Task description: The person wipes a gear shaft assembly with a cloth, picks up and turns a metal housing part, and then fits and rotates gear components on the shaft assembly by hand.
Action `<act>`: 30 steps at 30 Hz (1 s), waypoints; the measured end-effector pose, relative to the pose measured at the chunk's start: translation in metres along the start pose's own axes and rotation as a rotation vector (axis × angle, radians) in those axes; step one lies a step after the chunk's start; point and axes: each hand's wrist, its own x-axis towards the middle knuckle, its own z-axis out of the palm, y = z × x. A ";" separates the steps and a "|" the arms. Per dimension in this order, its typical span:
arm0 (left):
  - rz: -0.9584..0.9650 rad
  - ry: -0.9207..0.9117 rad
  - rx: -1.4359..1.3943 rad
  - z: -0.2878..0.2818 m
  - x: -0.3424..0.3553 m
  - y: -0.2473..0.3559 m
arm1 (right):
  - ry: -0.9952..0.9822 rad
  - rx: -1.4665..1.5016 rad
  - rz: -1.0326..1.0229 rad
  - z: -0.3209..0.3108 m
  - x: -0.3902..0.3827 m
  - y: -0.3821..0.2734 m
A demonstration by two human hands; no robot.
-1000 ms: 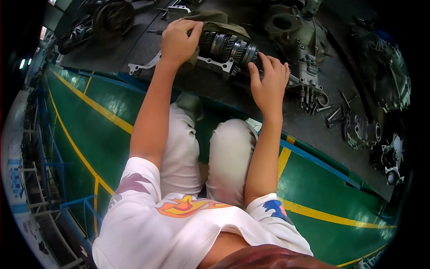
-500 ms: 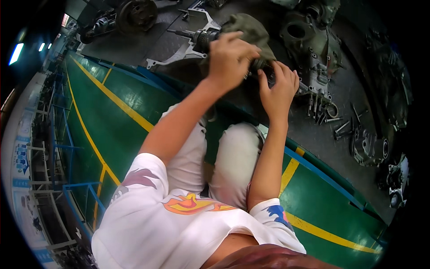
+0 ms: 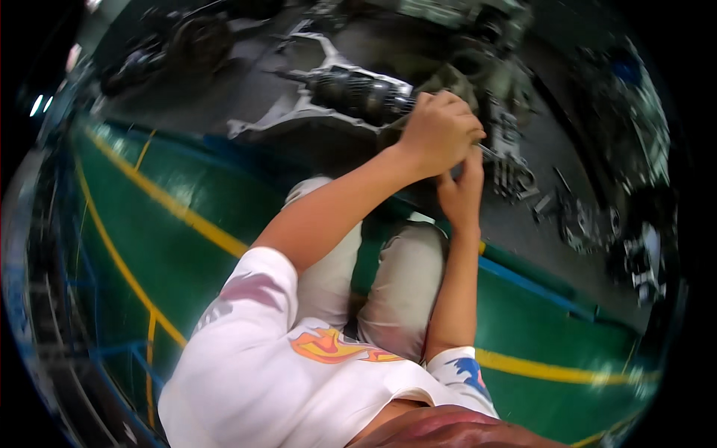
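Note:
A shaft stacked with gears [image 3: 351, 95] lies in a pale metal housing [image 3: 323, 119] on the dark bench. An olive cloth [image 3: 454, 81] lies bunched at its right end. Just in front of the cloth, my left hand [image 3: 437, 133] is closed, fingers bent over whatever is beneath them, which I cannot make out. My right hand [image 3: 461, 183] is beside and below it, its fingertips meeting or hidden behind the left hand; what it holds is hidden. The picture is smeared by motion.
A large casting [image 3: 493, 71] stands behind the cloth, with loose bolts [image 3: 515, 175] below it and smaller castings [image 3: 586, 228] further right. Dark drum-shaped parts [image 3: 198, 41] sit at the back left. The bench edge [image 3: 523, 280] runs above a green floor [image 3: 187, 261] with yellow lines.
My left hand has crossed rightward from the gear shaft to my right hand, uncovering the gears. My right hand has shifted lower. The cloth has moved to the shaft's right end.

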 end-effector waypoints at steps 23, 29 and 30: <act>0.027 0.056 -0.458 -0.105 -0.046 0.061 | -0.046 -0.707 -0.111 0.074 0.124 -0.059; 0.116 -0.435 -0.501 -0.123 -0.054 0.060 | -0.263 0.169 -0.048 0.137 -0.051 -0.116; 0.081 -0.602 -0.373 -0.126 -0.066 0.061 | -0.399 0.211 -0.093 0.139 -0.060 -0.112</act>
